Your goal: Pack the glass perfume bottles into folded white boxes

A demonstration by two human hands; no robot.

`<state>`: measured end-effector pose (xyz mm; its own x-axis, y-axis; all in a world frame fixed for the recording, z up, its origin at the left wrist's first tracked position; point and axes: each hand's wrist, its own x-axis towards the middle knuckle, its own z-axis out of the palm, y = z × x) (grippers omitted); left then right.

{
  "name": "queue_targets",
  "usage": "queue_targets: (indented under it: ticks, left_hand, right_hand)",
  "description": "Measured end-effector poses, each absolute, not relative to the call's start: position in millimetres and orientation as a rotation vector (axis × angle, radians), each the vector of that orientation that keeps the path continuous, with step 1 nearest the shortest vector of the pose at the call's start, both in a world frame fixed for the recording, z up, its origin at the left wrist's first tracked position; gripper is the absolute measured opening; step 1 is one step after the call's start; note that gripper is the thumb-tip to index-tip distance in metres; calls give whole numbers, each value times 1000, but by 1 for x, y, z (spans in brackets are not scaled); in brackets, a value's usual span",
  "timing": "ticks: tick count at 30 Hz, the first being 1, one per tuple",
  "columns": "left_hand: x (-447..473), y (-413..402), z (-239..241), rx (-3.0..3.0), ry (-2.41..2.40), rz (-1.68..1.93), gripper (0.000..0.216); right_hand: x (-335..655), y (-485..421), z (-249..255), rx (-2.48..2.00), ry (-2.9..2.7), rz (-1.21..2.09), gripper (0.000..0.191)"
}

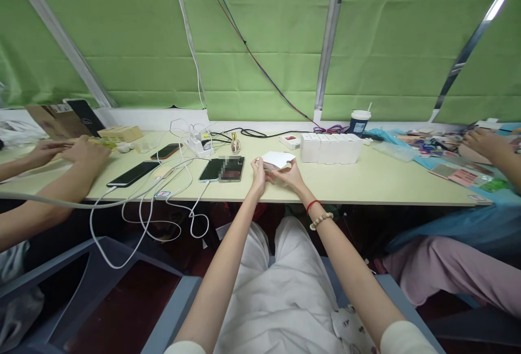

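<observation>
Between my two hands, a small white box (278, 159) is held just above the front part of the table. My left hand (258, 176) grips its left side, fingers curled against the edge. On the other side, my right hand (291, 176) has its fingers around the right edge and underside. A row of white boxes (330, 149) stands close together to the right of my hands. Left of my left hand lie a dark phone (211, 170) with a white cable and a second dark, flat device (233, 169) touching it.
On the pale table (391, 180) sit a power strip (199, 145) with tangled cables, a perfume bottle (235, 143), a phone (134, 174) and a paper cup (359, 122). Co-workers' hands (85, 150) work at the left, another hand (482, 142) at the right.
</observation>
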<state>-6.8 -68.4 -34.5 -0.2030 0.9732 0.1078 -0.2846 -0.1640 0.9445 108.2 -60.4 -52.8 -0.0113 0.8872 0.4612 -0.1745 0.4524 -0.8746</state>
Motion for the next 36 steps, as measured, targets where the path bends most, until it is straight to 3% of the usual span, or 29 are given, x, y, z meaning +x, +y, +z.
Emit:
queue_targets:
  ticks: [16, 28, 36]
  left_hand:
    - [-8, -71, -32, 983, 1014, 1596, 31]
    - [-10, -70, -34, 1022, 999, 1562, 32]
    - [-11, -69, -36, 1070, 995, 1532, 37]
  right_hand:
    - [110, -77, -38, -746, -1319, 1004, 77]
    - [111, -57, -52, -681, -1471, 805, 73]
    - [113, -59, -56, -660, -1469, 785, 90]
